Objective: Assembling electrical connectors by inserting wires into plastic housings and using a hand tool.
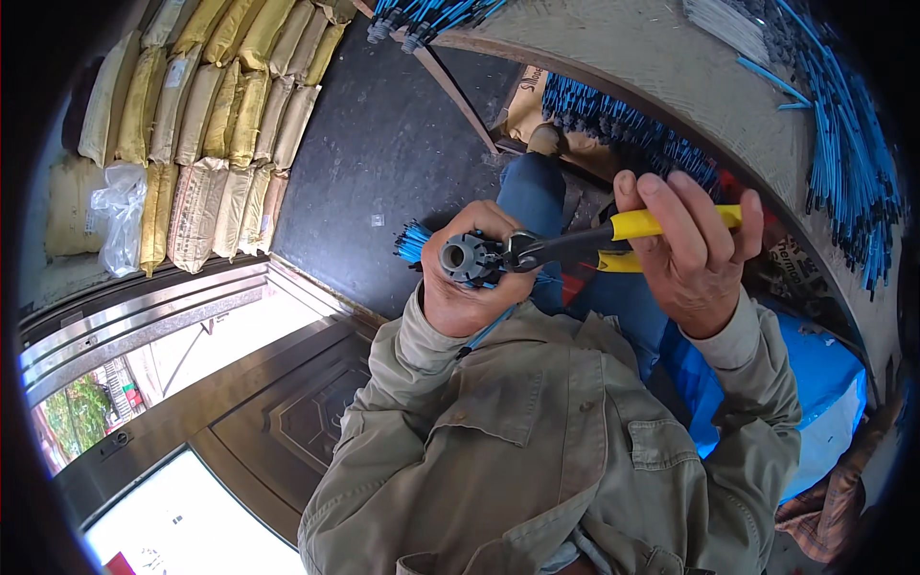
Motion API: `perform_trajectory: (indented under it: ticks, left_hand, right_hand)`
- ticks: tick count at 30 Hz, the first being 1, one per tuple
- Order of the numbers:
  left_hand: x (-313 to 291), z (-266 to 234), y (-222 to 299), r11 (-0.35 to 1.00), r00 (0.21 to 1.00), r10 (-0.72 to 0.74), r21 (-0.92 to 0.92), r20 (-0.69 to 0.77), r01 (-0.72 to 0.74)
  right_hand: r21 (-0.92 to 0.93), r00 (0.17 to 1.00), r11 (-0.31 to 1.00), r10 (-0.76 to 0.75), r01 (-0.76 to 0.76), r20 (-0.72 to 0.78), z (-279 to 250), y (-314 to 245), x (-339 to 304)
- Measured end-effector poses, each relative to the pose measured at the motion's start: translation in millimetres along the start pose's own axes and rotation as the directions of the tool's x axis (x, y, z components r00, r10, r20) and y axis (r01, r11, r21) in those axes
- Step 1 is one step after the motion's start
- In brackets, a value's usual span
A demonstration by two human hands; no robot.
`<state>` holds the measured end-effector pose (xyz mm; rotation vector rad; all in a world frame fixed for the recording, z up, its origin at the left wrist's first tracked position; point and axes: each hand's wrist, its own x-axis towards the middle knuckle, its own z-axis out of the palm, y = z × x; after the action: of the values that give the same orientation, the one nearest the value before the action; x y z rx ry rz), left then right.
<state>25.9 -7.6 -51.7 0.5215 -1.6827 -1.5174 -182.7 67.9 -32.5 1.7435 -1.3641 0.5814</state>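
My left hand [460, 307] is closed round a bundle of thin blue strands with dark ends. At the top of its grip sits a round, ribbed grey plastic piece [458, 257] with a hole facing up. Blue strands [413, 243] stick out on the left of the fist, and another strand [491, 331] slants out below it. My right hand [695, 254] grips pliers [661, 223] with yellow handles, which stand apart. Their dark jaws [523, 253] meet the right side of the grey piece; what exactly they bite is hidden.
A workbench [613, 38] curves along the top and right, bearing heaps of blue strands [843, 163]. More strands [623, 120] lie in a box below it. Stacked sacks [201, 115] stand at the upper left, beside a dark door [297, 412]. Blue sheeting [815, 383] lies on the right.
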Motion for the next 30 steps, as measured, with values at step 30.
perform_trajectory:
  ticks: [30]
  left_hand:
    - [14.1, -11.1, -0.7, 0.990, 0.880, 0.117, -0.129, 0.461, -0.064]
  right_hand:
    - [-0.434, 0.170, -0.414, -0.850, -0.800, 0.499, -38.1, 41.6, -13.7]
